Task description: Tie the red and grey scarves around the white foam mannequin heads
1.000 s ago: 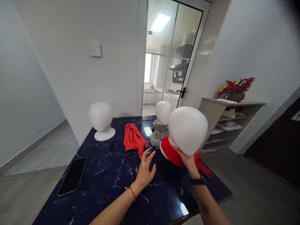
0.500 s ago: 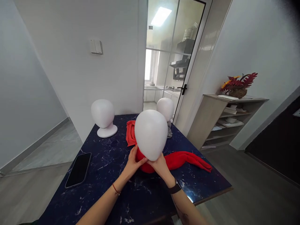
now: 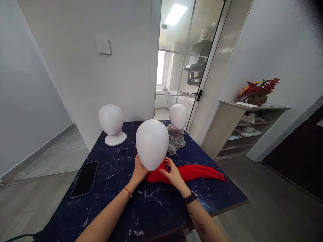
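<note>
Head view: mannequin head [image 3: 152,144] sits between hands [image 3: 139,171] [image 3: 175,174], left's hold unclear, right loosely spread.

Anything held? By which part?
Cannot tell: left hand is partly hidden beneath the front white head; right hand is at the red cloth, grip unclear.
</note>
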Demonstrator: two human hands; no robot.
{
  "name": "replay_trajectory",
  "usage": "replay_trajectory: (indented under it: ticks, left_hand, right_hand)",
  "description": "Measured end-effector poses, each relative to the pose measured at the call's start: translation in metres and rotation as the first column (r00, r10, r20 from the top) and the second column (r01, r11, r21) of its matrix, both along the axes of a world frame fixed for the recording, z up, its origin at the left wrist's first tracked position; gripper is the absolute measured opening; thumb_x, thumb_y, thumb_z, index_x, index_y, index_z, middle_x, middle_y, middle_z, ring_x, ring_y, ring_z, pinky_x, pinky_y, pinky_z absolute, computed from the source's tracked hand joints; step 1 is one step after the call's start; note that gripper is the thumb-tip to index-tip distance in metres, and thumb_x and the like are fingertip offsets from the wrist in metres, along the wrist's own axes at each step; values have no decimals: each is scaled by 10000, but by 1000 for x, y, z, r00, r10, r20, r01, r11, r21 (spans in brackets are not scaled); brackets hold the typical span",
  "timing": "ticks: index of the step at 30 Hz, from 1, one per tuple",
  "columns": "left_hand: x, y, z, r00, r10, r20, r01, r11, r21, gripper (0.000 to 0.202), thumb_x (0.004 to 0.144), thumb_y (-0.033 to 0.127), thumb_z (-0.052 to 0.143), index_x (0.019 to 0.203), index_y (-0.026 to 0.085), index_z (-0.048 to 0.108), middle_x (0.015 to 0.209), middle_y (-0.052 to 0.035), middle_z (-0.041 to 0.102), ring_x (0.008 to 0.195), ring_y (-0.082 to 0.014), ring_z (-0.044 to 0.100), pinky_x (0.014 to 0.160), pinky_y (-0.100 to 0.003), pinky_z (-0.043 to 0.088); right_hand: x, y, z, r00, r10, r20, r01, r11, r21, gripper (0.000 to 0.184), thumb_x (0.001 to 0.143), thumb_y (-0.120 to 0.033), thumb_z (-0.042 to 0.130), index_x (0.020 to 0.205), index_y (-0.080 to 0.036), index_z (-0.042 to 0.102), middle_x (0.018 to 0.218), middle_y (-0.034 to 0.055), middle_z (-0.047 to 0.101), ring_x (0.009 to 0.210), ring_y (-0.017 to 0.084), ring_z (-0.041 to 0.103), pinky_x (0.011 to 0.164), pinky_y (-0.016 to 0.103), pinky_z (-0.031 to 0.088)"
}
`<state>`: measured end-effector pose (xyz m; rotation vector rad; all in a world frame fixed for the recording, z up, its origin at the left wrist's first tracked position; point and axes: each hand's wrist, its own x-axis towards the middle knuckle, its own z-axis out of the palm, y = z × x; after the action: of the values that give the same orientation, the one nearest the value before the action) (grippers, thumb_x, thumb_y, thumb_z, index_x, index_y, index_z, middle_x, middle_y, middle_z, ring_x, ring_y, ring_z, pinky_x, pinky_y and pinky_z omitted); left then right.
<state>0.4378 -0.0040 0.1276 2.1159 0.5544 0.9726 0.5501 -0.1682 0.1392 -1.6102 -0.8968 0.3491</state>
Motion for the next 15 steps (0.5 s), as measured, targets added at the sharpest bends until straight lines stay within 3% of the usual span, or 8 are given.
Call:
replay_trajectory:
  ticks: [2,5,8,12,15]
  left_hand:
    - [-1,-3,3,999,-15,43,15,1000,18,773,648,471,724,1311,177,456,1397,-158,437,1342,-325,342,1081,-484,311]
    - [-2,-5,9,997,-49,60,48,999,18,711,650,457,728,1260,176,496,1302,-147,540,1215,-303,499,1024,-467,384]
    - [-2,-6,11,998,-47,40,48,999,-6,629,646,449,725,1187,181,548,1218,-133,607,1154,-305,546,979,-470,418]
    - [-1,-7,7,999,-19,31,19,1000,-5,596,650,455,712,1155,181,556,1203,-130,612,1148,-306,540,975,-474,414]
    - [0,-8,4,1000,13,9,-13,1000,5,572,664,461,698,1136,173,551,1198,-136,603,1127,-304,540,976,-481,405]
  right_hand:
    - [0,-8,-1,1000,-15,-7,14,998,-64,475,684,-331,716,1111,-194,560,1080,90,638,982,229,612,874,380,492]
    - [-4,-20,3,996,51,72,-38,984,-171,216,719,-292,668,887,-180,593,850,32,640,821,187,601,775,311,478]
    - [-15,-31,11,973,96,212,-34,960,-277,79,768,-242,610,805,-183,571,757,0,612,707,157,558,676,265,427]
    - [-44,-43,26,920,112,375,57,909,-413,74,807,-216,583,744,-190,558,719,3,610,637,151,535,591,246,353]
    - [-65,-47,31,910,227,348,-50,891,-451,119,849,-237,550,749,-195,597,742,20,645,659,165,578,597,248,366]
